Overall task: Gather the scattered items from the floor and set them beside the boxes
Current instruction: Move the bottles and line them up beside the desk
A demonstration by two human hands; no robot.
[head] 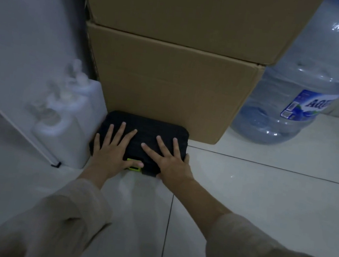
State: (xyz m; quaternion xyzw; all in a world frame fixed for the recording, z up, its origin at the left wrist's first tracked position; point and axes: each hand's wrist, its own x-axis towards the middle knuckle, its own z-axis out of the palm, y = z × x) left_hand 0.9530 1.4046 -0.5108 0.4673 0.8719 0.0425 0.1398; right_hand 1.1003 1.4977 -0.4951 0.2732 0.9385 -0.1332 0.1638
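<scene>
Both hands are lying flat on a black case (144,141) that is sitting on the tiled floor (262,206), its far edge right up against the lower cardboard box (170,85). The left hand (112,153) is resting with fingers spread over the case's left half, its thumb lying across the green latch (134,165) at the near edge. The right hand (168,163) is pressing the right half, fingers splayed wide too. A second cardboard box (191,11) is sitting stacked on the lower one. Just left of the case a white plastic jug (70,127) is standing; to the right of the boxes a big clear water bottle (300,92) is standing on the floor.
</scene>
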